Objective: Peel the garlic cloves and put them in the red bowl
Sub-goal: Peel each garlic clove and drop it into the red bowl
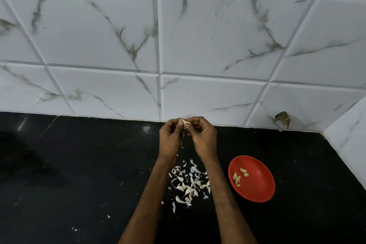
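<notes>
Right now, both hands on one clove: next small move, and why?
Likely pull the loose skin off the small pale garlic clove pinched between left hand and right hand above the black counter; it looks partly peeled, so not ready for the round red bowl holding peeled cloves.

This is a home kitchen. A polished black stone countertop (79,184) meets a backsplash of white, grey-veined marble-look wall tiles (99,35), which turn a corner at the right. Papery garlic skins (188,186) litter the counter beside a red bowl (257,188) holding peeled cloves (237,178).
</notes>
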A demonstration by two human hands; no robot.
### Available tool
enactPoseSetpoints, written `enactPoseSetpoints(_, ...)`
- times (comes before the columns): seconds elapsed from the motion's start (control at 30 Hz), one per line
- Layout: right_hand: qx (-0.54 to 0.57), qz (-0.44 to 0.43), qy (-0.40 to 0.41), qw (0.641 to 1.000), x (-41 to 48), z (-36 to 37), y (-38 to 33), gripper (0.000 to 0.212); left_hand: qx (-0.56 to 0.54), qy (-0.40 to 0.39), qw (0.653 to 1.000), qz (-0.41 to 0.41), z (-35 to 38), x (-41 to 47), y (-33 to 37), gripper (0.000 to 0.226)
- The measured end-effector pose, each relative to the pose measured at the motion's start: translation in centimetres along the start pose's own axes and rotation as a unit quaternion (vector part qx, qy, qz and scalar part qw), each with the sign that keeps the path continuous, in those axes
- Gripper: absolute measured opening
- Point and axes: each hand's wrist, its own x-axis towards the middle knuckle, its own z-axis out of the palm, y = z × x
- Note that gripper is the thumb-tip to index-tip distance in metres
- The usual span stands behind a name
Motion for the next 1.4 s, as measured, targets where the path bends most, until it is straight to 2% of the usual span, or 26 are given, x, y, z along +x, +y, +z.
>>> enactPoseSetpoints(0.1, 0.037, 0.020, 0.030, 0.999, -0.1, 0.3, 0.0, 0.008, -0.025, -0.004, 1.000, -0.009, 0.1, -0.1, -0.2, 0.013)
enactPoseSetpoints(0.2, 0.071, 0.049, 0.043, 0.995, -0.3, 1.1, -0.1, 0.005, -0.110, -0.001, 0.993, -0.040, 0.7, -0.3, -0.4, 0.013)
enactPoseSetpoints(0.3, 0.154, 0.119, 0.071, 0.978, -0.3, 1.9, -0.6, 0.003, -0.172, 0.009, 0.984, -0.043, 1.7, -0.7, -0.2, 0.012)
enactPoseSetpoints(0.4, 0.224, 0.194, 0.075, 0.952, -0.6, 2.7, -1.0, 0.010, -0.175, 0.040, 0.984, -0.013, 2.2, -0.8, -0.4, 0.013)
enactPoseSetpoints(0.47, 0.217, 0.214, 0.058, 0.951, -0.6, 2.9, -0.9, 0.013, -0.154, 0.061, 0.986, 0.005, 2.1, -0.7, -0.7, 0.014)
enactPoseSetpoints(0.57, 0.098, 0.157, 0.035, 0.982, -0.4, 2.6, -0.3, 0.010, -0.180, 0.077, 0.980, -0.027, 1.9, -0.6, -0.7, 0.015)
enactPoseSetpoints(0.63, -0.018, 0.094, 0.033, 0.995, -0.2, 2.2, -0.1, 0.010, -0.236, 0.068, 0.964, -0.105, 1.9, -0.4, -0.3, 0.017)
enactPoseSetpoints(0.73, -0.043, 0.050, 0.024, 0.998, 0.0, 1.2, -0.3, 0.009, -0.225, 0.018, 0.959, -0.172, 1.6, -0.1, 0.1, 0.019)
enactPoseSetpoints(0.77, -0.026, 0.049, 0.019, 0.998, 0.0, 0.7, -0.4, 0.009, -0.187, 0.010, 0.970, -0.158, 1.5, 0.0, 0.2, 0.018)
enactPoseSetpoints(0.83, -0.014, 0.023, 0.015, 1.000, 0.3, 0.0, -0.7, 0.008, -0.088, 0.017, 0.993, -0.078, 1.3, 0.0, 0.5, 0.017)
enactPoseSetpoints(0.9, -0.029, -0.020, 0.022, 0.999, 0.4, -0.5, -0.9, 0.008, -0.020, 0.032, 0.999, -0.003, 1.1, 0.0, 0.7, 0.016)
enactPoseSetpoints(0.97, -0.037, -0.048, 0.027, 0.998, 0.4, -0.6, -1.1, 0.007, 0.025, 0.050, 0.998, 0.034, 1.0, 0.0, 0.9, 0.014)
enactPoseSetpoints(1.13, -0.078, -0.107, 0.005, 0.991, 0.4, -0.7, -1.2, 0.005, 0.086, 0.089, 0.990, 0.064, 0.3, 0.0, 1.1, 0.010)
enactPoseSetpoints(1.3, -0.108, -0.138, -0.002, 0.985, 0.5, -0.8, -1.2, 0.008, 0.127, 0.081, 0.985, 0.086, 0.2, -0.1, 1.7, 0.009)
enactPoseSetpoints(1.4, -0.114, -0.144, 0.006, 0.983, 0.6, -0.8, -1.0, 0.011, 0.105, 0.074, 0.989, 0.070, 0.1, -0.2, 1.9, 0.008)
